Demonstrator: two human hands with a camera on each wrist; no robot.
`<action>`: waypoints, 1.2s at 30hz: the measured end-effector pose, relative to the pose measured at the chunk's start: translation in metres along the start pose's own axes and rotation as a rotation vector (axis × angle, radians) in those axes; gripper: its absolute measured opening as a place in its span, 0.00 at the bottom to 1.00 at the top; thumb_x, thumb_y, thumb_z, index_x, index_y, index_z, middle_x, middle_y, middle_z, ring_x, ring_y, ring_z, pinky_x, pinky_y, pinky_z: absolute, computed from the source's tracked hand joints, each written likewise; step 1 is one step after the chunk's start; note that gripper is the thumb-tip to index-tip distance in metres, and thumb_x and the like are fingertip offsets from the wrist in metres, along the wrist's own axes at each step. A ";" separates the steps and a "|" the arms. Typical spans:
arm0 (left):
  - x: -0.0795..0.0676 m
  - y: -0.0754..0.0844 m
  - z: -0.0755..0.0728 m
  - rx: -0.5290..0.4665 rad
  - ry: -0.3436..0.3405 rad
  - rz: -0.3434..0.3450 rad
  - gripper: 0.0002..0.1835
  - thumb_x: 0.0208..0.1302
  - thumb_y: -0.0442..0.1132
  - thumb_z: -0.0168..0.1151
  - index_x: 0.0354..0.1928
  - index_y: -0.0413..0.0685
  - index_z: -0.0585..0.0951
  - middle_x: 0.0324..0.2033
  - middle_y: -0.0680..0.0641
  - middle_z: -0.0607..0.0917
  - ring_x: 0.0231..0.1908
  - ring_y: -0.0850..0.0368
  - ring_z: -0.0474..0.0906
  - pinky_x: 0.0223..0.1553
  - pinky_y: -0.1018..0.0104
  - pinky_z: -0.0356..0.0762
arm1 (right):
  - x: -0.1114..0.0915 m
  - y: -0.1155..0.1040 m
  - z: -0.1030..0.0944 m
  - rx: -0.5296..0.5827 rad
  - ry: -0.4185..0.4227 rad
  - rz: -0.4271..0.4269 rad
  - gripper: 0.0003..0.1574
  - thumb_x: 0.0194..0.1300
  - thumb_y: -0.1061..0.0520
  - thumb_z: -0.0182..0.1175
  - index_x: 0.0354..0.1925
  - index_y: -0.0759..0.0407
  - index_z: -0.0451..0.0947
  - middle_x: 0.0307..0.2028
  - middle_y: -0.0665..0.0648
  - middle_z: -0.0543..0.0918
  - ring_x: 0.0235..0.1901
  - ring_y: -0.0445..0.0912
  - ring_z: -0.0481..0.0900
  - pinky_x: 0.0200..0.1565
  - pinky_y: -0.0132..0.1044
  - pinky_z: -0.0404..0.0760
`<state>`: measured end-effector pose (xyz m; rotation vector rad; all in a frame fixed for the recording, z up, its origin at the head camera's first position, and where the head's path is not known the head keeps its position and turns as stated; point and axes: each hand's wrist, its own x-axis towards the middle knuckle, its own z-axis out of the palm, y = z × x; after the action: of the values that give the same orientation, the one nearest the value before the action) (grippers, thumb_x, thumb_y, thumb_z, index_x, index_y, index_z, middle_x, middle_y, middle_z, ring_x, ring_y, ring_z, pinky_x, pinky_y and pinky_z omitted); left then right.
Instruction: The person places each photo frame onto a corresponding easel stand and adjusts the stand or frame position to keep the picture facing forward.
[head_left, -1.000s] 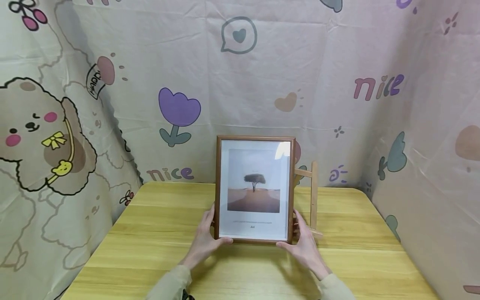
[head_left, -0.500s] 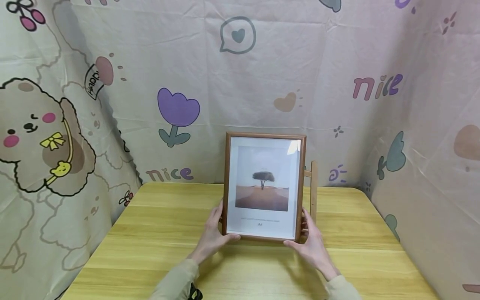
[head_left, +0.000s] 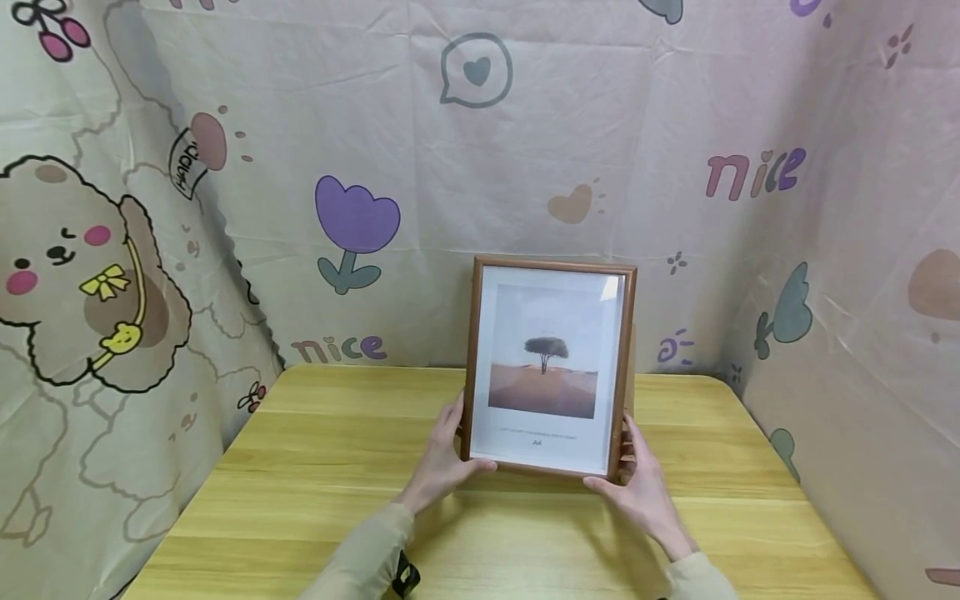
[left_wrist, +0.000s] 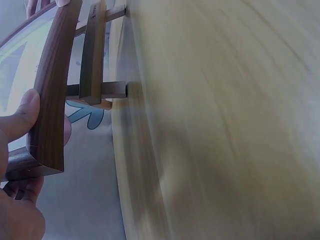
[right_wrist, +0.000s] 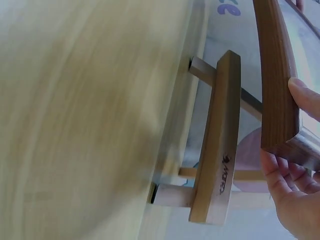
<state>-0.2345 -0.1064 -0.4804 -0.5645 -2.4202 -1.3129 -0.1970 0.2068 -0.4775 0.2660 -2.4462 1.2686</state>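
A brown wooden picture frame (head_left: pixel 547 300) with a tree print is held up by both hands, leaning slightly to the right. My left hand (head_left: pixel 441 465) grips its lower left corner, thumb on the front and fingers round the side and back. At the lower right corner my right hand (head_left: pixel 643 492) grips in the same way. Behind the frame stands a small wooden easel (right_wrist: pixel 215 145), nearly hidden in the head view. Both wrist views show a gap between the frame's lower edge and the easel's ledge (left_wrist: pixel 92 60).
The easel stands on a yellow wood-grain table (head_left: pixel 322 467). A patterned cloth (head_left: pixel 480 167) with cartoon prints hangs behind the table and along both sides. A black strap (head_left: pixel 405 575) shows at the left sleeve.
Both hands have carried the picture frame to the right and slightly up. It has tilted a little clockwise and now covers almost all of the easel in the head view.
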 end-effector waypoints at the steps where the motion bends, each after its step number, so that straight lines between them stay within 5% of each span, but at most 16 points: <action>1: 0.001 0.000 0.001 0.006 0.000 0.010 0.68 0.39 0.42 0.85 0.79 0.39 0.50 0.63 0.38 0.73 0.57 0.48 0.76 0.63 0.47 0.77 | 0.000 0.001 -0.001 0.007 0.004 -0.001 0.76 0.38 0.63 0.84 0.77 0.67 0.49 0.50 0.67 0.78 0.45 0.42 0.77 0.45 0.34 0.86; 6: 0.007 0.002 0.005 0.018 -0.010 0.024 0.68 0.41 0.43 0.85 0.79 0.38 0.50 0.62 0.38 0.73 0.54 0.50 0.76 0.61 0.49 0.79 | 0.002 0.003 -0.006 0.034 0.027 -0.022 0.75 0.37 0.66 0.83 0.77 0.68 0.50 0.50 0.67 0.77 0.43 0.31 0.71 0.44 0.28 0.85; 11: 0.012 0.005 0.010 -0.001 -0.037 -0.004 0.67 0.43 0.42 0.84 0.80 0.42 0.49 0.63 0.40 0.72 0.54 0.52 0.75 0.61 0.52 0.78 | 0.004 0.004 -0.011 0.068 0.040 -0.037 0.75 0.36 0.68 0.83 0.77 0.65 0.51 0.49 0.66 0.77 0.42 0.33 0.72 0.42 0.28 0.85; 36: 0.042 0.015 0.035 -0.028 -0.078 0.083 0.68 0.45 0.40 0.83 0.81 0.46 0.45 0.61 0.40 0.72 0.53 0.51 0.75 0.59 0.53 0.79 | 0.012 0.014 -0.038 -0.013 0.075 -0.016 0.75 0.39 0.64 0.84 0.78 0.64 0.50 0.49 0.66 0.77 0.43 0.29 0.68 0.43 0.23 0.81</action>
<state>-0.2670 -0.0614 -0.4688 -0.7283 -2.4156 -1.3162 -0.2034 0.2461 -0.4635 0.2297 -2.3835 1.2328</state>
